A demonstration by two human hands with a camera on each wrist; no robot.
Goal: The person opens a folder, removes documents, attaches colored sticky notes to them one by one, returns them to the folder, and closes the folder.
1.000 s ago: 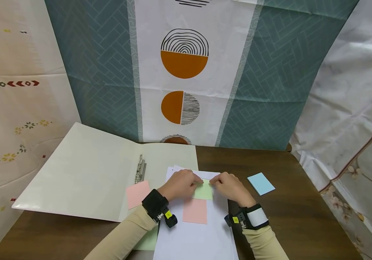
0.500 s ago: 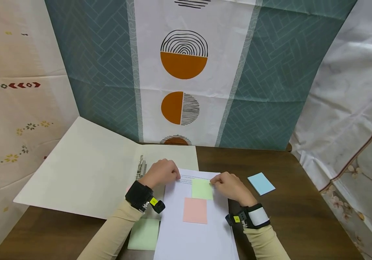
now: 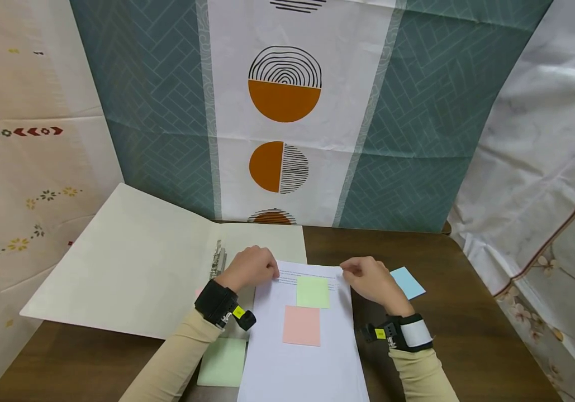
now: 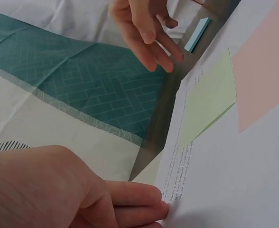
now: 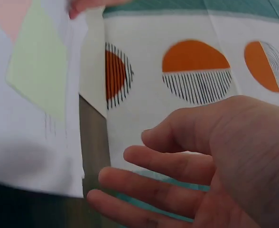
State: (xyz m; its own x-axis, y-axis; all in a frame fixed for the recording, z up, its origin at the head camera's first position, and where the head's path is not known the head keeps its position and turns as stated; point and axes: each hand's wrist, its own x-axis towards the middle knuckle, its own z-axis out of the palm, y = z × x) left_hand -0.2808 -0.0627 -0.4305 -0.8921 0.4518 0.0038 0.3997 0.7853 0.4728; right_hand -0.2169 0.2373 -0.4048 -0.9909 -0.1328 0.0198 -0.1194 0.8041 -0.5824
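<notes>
Left hand [image 3: 249, 267] touches smooth, rectangular paper [image 3: 303, 371] (seemingly stacked).

The white paper [image 3: 302, 374] is laid partly over the binder [image 3: 277, 243], its printed lines shown near the far edge. That print is partly covered by a green note [image 3: 312, 292]; a pink note [image 3: 301, 325] is placed directly nearer, slightly leftward, the two touching.

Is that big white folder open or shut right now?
Open: the folder has its cover spread to the left, baring the metal clip inside. Whether the clip itself is shut, I cannot tell.
</notes>
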